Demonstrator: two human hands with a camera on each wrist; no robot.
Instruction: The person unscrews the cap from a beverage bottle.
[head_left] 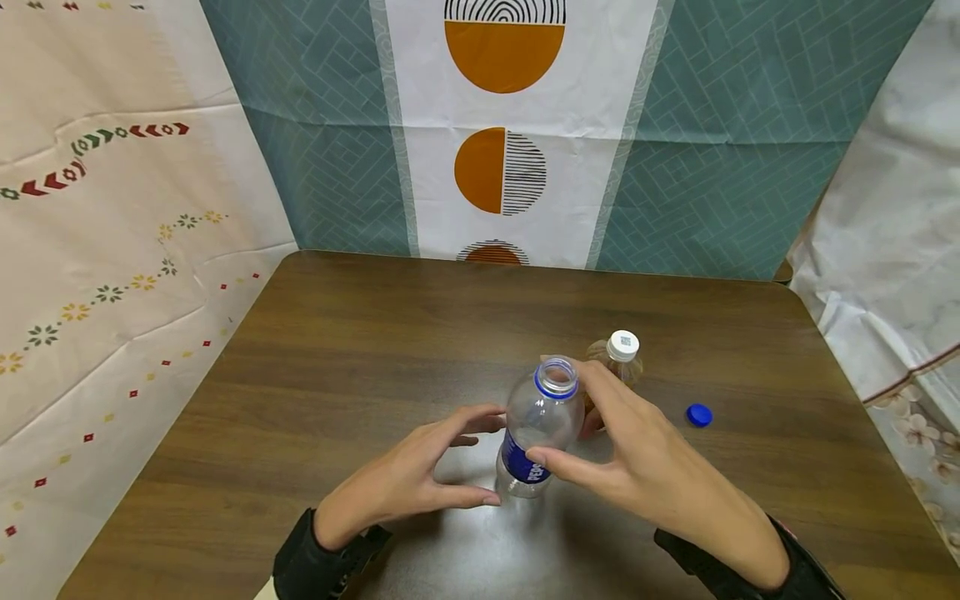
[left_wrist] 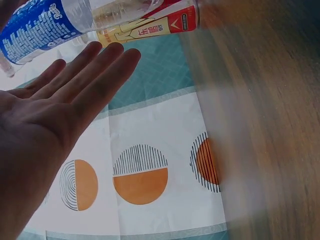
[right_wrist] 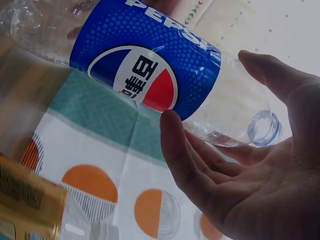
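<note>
An uncapped, clear Pepsi bottle [head_left: 546, 417] with a blue label stands on the table between the two hands. It looks empty. To its left is my left hand [head_left: 420, 471], its fingers extended and thumb apart. In the left wrist view, that hand's straight fingers [left_wrist: 107, 75] lie near the bottle [left_wrist: 37, 30]. My right hand [head_left: 622, 442] spreads loosely about the bottle's right side. Its thumb lies in front and its fingers partly behind. The right wrist view shows a fingertip [right_wrist: 171, 125] at the label's edge; whether it presses there is unclear.
Behind the right hand stands a second bottle with a white cap [head_left: 622, 345], partly hidden. Its yellow and red label [left_wrist: 150, 27] shows in the left wrist view. A loose blue cap [head_left: 699, 415] lies to the right on the wooden table [head_left: 337, 358]. Patterned cloths hang around the table.
</note>
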